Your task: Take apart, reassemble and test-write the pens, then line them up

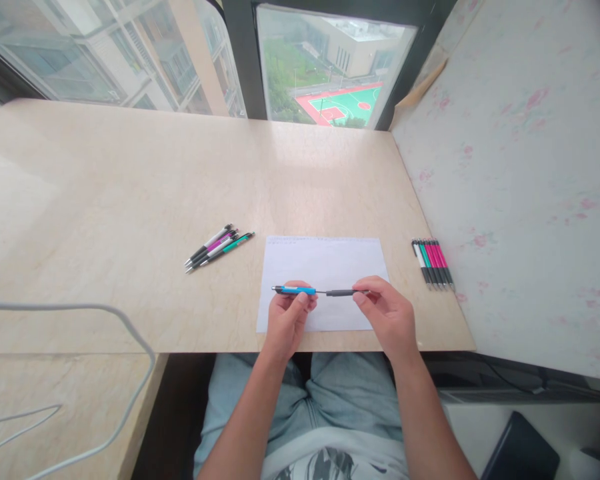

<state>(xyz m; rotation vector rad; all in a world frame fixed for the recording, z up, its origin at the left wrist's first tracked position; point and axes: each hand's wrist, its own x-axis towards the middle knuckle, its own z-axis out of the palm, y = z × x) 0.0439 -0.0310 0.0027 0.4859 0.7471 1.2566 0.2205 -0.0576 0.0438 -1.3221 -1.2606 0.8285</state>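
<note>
Between my hands is a pen in two parts, held level over a white sheet of paper (325,260). My left hand (291,317) is closed on the blue pen barrel (296,290), its clicker end pointing left. My right hand (387,310) pinches the black grip section (339,293) near its right end. A thin refill (321,292) bridges the gap between the two parts. Faint handwriting runs along the paper's top edge.
Several pens (217,249) lie in a loose pile left of the paper. A neat row of pens (433,263) lies at the right by the floral wall (525,200). A grey cable (130,327) loops at the left. Windows stand behind the table (130,200).
</note>
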